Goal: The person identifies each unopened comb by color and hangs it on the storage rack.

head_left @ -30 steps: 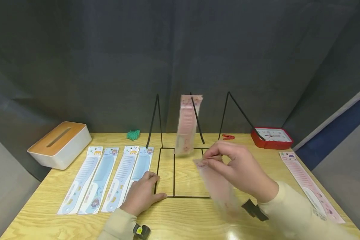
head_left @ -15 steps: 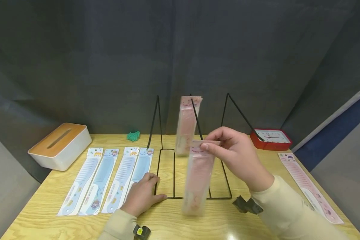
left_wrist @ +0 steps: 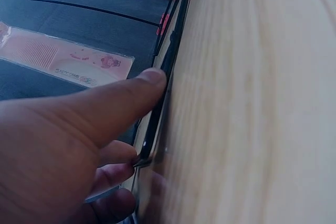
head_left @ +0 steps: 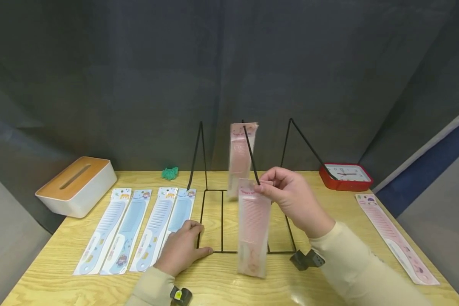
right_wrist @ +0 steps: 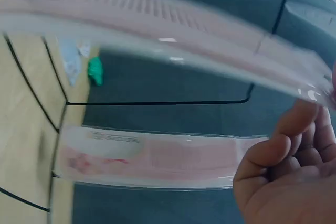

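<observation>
In the head view my right hand [head_left: 296, 202] pinches the top of a pink comb in a clear sleeve [head_left: 254, 221] between thumb and fingers. The comb hangs down, its header right at the tip of the rack's middle hook [head_left: 251, 151]. Further back on that hook, another pink packaged comb [head_left: 238, 163] is hanging; the right wrist view shows this comb [right_wrist: 157, 158] beneath the held one [right_wrist: 131, 22]. My left hand [head_left: 181, 246] holds the front left corner of the black wire rack [head_left: 222, 221], its thumb [left_wrist: 131, 90] along the front wire.
Several blue packaged combs [head_left: 131, 229] lie at the left, partly under my left hand. One pink packaged comb [head_left: 398, 242] lies at the right. Behind stand a tissue box [head_left: 76, 187] and a red clock [head_left: 346, 177]. A green bundle [head_left: 170, 172] lies at the back.
My right hand has brought the pink comb leftward and turned it upright, its header now at the middle hook's tip. My left hand has stayed on the rack's corner.
</observation>
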Demonstrator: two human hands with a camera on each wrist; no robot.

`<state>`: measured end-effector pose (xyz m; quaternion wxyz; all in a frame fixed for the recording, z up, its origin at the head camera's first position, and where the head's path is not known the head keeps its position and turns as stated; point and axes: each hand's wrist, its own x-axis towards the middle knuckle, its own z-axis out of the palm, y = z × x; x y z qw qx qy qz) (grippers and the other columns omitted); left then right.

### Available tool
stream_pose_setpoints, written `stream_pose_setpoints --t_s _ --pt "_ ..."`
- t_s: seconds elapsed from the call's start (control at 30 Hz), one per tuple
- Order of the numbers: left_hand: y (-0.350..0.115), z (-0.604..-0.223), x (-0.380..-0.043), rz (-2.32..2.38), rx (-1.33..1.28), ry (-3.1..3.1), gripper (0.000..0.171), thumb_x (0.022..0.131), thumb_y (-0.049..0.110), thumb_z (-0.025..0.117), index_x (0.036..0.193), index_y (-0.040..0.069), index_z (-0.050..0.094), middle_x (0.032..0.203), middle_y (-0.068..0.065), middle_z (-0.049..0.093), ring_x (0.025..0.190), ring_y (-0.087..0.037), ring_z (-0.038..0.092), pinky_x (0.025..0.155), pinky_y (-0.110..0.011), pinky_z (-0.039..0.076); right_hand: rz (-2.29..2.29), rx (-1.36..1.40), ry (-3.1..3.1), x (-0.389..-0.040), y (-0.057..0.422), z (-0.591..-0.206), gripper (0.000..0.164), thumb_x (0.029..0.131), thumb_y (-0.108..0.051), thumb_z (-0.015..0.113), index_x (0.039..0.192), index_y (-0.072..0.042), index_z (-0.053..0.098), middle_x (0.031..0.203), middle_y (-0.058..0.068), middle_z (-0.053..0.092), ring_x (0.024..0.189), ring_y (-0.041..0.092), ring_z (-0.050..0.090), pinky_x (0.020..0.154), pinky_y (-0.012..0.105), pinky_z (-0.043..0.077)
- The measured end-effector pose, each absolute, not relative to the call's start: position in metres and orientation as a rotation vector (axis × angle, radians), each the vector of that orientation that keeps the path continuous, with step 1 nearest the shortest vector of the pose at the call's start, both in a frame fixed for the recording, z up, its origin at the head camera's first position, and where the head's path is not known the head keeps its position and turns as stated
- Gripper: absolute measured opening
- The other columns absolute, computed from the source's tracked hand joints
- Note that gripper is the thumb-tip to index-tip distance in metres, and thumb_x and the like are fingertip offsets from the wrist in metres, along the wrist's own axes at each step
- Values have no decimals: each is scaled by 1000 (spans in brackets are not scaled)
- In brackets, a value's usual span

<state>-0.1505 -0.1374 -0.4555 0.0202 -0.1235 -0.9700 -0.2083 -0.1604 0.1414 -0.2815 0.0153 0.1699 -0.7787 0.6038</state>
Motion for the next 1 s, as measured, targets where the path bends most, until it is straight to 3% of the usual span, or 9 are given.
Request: stream_pose_setpoints --t_s 0.13,0.37,0.7,1.0 --pt "-136 -457 -150 -651 -389 -3019 71 81 54 79 132 6 64 133 -10 55 111 -32 62 89 -55 49 1851 498 -2416 -159 143 -290 20 90 -15 77 81 -3 64 83 1 66 80 15 56 66 28 50" --pt "-137 -454 -150 -623 -425 -2998 71 82 54 78 131 6 65 132 -11 55 107 -32 64 87 -56 50 1887 755 -2174 -142 145 -285 19 88 1 74 73 -5 65 82 1 67 75 15 57 63 27 51" --pt "-139 -455 -150 -624 -406 -3008 71 82 53 79 132 6 64 133 -11 55 108 -32 63 89 -56 49 1980 581 -2213 -143 136 -274 22 95 -13 71 76 -8 62 80 3 65 70 14 60 60 28 55" --pt "-139 -452 -150 -631 -407 -3001 70 82 52 80 132 5 64 132 -10 56 106 -32 64 88 -56 50 2157 505 -2168 -158 129 -279 26 99 -16 65 75 -9 62 81 -1 60 77 12 54 62 23 49"
